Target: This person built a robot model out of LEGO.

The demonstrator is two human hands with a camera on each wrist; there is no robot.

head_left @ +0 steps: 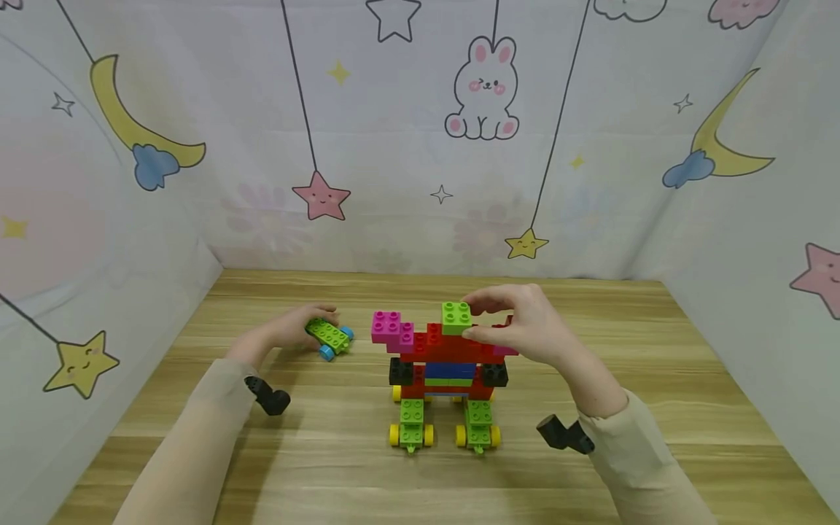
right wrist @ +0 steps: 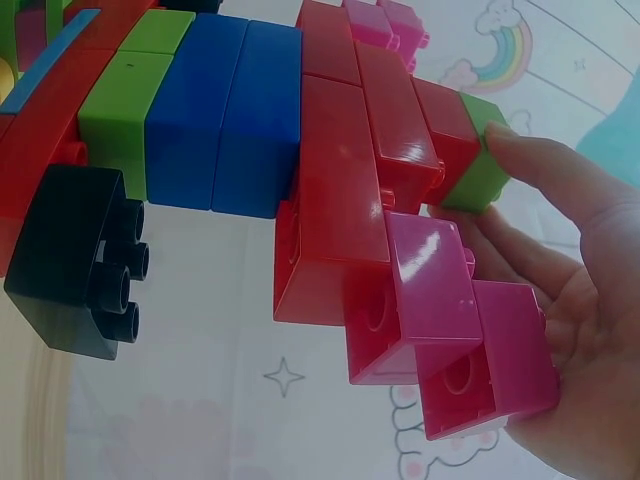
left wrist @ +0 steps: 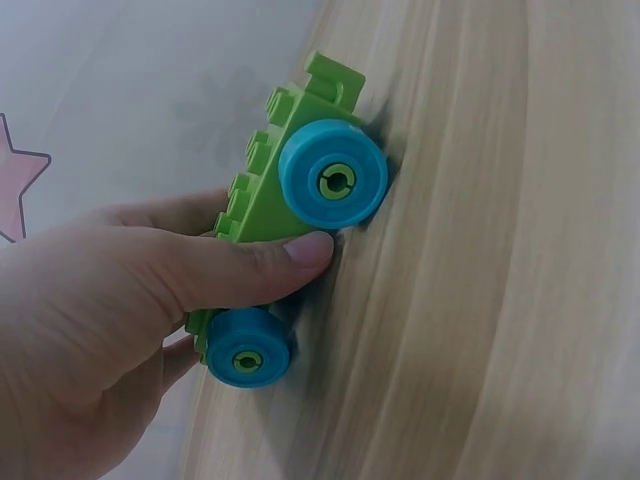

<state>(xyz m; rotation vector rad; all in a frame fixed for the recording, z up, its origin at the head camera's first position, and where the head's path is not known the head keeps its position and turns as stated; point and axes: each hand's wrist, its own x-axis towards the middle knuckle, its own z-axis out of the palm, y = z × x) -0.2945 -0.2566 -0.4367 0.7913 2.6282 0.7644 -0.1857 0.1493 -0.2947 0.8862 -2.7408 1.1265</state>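
On the left, my left hand (head_left: 287,329) grips a green toy car base (head_left: 328,334) with blue wheels (left wrist: 334,174) by its sides, the thumb between the wheels. The base is at the tabletop, studs up. My right hand (head_left: 528,326) pinches a lime-green block (head_left: 456,319) at the top of a building-block structure (head_left: 453,350). In the right wrist view, the lime-green block (right wrist: 482,160) sits against a red block (right wrist: 443,125). Pink blocks (right wrist: 430,300) jut out near the palm, and a black block (right wrist: 70,260) sticks out lower down.
The structure stands on green wheeled bases (head_left: 412,423) with yellow wheels (head_left: 495,436), on a wood-grain table (head_left: 315,467). A printed cloth (head_left: 407,131) hangs behind and along both sides. Black camera mounts (head_left: 566,434) stick out from the wrists.
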